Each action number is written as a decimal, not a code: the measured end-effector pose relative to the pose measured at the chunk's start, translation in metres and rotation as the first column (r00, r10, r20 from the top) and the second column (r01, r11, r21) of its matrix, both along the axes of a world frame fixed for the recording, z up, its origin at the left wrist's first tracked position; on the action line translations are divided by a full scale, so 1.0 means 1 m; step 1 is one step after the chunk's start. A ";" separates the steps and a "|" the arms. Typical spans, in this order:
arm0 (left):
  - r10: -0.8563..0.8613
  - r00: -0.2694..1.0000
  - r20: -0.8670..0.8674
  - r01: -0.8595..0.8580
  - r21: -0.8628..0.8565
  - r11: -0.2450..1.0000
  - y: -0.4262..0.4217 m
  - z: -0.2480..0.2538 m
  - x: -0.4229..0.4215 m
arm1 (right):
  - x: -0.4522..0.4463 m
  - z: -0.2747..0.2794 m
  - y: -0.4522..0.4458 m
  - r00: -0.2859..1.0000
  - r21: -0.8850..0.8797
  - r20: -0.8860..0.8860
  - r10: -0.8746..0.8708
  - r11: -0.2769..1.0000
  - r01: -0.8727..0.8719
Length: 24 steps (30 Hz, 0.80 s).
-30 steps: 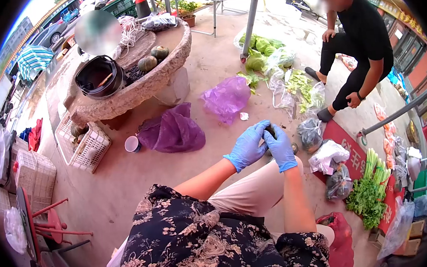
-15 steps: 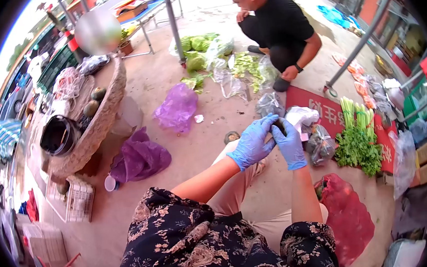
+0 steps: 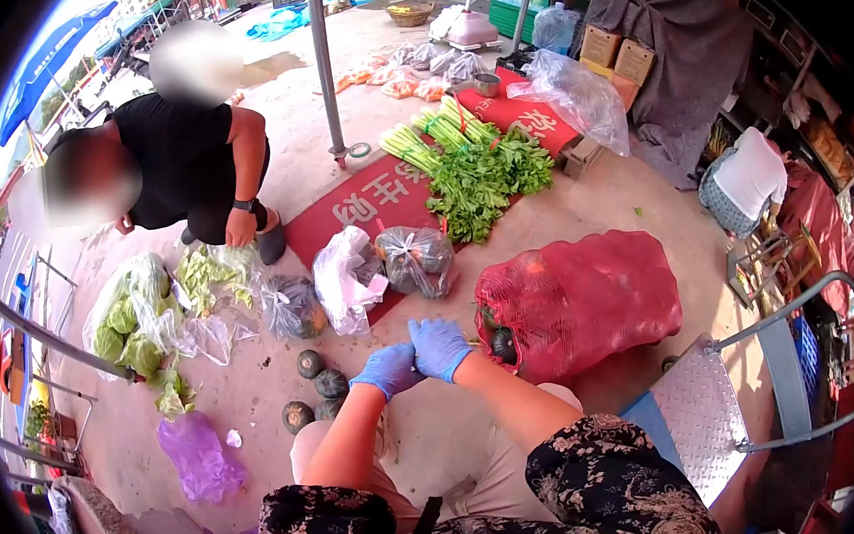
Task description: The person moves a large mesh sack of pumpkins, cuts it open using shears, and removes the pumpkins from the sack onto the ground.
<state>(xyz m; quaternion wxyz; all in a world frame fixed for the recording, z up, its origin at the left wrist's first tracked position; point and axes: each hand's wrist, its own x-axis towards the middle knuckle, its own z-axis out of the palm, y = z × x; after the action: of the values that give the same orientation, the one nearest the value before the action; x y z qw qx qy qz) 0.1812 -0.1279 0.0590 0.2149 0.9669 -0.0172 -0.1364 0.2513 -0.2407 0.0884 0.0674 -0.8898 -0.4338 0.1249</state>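
Observation:
My left hand (image 3: 389,371) and my right hand (image 3: 441,349), both in blue gloves, meet in front of my knees with fingers closed. Whatever lies between them is hidden. Just left of my left hand, several dark green squashes (image 3: 331,384) sit on the ground. To the right of my right hand lies a full red mesh sack (image 3: 580,305), with a dark squash (image 3: 502,344) showing at its mouth. Beyond my hands are a white bag (image 3: 346,278) and a clear bag of squashes (image 3: 417,261).
A person in black (image 3: 188,165) bends at the left by bagged cabbages (image 3: 130,320). Celery (image 3: 479,167) lies on a red mat (image 3: 356,197). A metal pole (image 3: 325,74) stands behind. At right are a metal cart (image 3: 700,416) and another person (image 3: 746,182).
The view has swung to the right, bringing the whole red sack and the cart into view. The dark thing seen between my hands earlier no longer shows. The person in black now bends lower.

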 end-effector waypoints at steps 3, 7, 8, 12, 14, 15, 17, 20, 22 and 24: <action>-0.008 1.000 0.003 0.007 0.108 0.994 -0.022 0.006 0.018 | 0.015 -0.024 -0.007 0.985 0.046 0.153 0.084 0.995 -0.092; 0.024 0.982 0.186 -0.057 0.175 0.983 -0.026 0.009 0.042 | 0.044 -0.026 -0.012 0.993 0.209 0.019 0.116 0.971 -0.117; 0.045 0.974 0.224 -0.085 0.173 0.981 -0.026 0.006 0.046 | 0.050 -0.028 -0.013 0.992 0.260 0.020 0.122 0.958 -0.123; 0.075 0.970 0.231 -0.118 0.181 0.976 -0.028 0.004 0.065 | 0.063 -0.033 -0.010 1.000 0.305 0.013 -0.017 0.952 0.012; 0.103 0.964 0.245 -0.143 0.149 0.979 -0.027 0.001 0.071 | 0.068 -0.041 -0.009 0.998 0.365 0.021 -0.064 0.930 0.052; 0.092 0.957 0.277 -0.139 0.154 0.978 -0.028 0.007 0.073 | 0.069 -0.038 -0.008 0.996 0.399 0.024 -0.089 0.914 0.072; 0.098 0.942 0.321 -0.143 0.122 0.982 -0.028 -0.003 0.074 | 0.069 -0.032 -0.011 0.995 0.404 0.030 -0.090 0.912 0.071; 0.087 0.952 0.293 -0.130 0.130 0.983 -0.030 -0.003 0.076 | 0.070 -0.027 -0.014 0.995 0.376 0.042 -0.086 0.925 0.064; 0.093 0.958 0.273 -0.132 0.129 0.983 -0.033 -0.003 0.076 | 0.069 -0.029 -0.018 0.995 0.350 0.044 -0.090 0.934 0.069; 0.113 0.950 0.290 -0.151 0.110 0.982 -0.035 -0.006 0.075 | 0.068 -0.031 -0.020 0.994 0.339 0.045 -0.104 0.937 0.082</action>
<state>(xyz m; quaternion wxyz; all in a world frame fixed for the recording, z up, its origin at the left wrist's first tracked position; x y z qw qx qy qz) 0.2563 -0.1633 0.0527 0.1552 0.9874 0.0261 0.0166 0.3190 -0.2606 0.0570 0.2105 -0.8881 -0.4081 0.0178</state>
